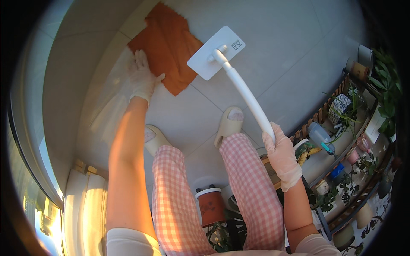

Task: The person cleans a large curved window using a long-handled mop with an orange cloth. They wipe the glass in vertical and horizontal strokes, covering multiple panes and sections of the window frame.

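Observation:
My right hand [282, 156], in a thin translucent glove, is wrapped around the lower end of a white handle. This handle [248, 96] belongs to a small flat-head mop, joined by a swivel to a white rectangular head plate [216, 53] that bears writing. One edge of the plate overlaps an orange-brown cleaning cloth [169, 48], spread with folds on the tiled floor. At the cloth's left edge lies my left hand [141, 78], also gloved, with thumb and fingers spread and touching the fabric. What is under the plate is hidden.
Beige slippers [230, 123] are on my feet on the grey tile floor [288, 41]. To the right stands a plant rack [315, 120] with pots and a spray bottle [321, 136]. A red-brown pot [210, 204] is between my legs. A window [35, 195] and cream curtain [85, 204] line the left.

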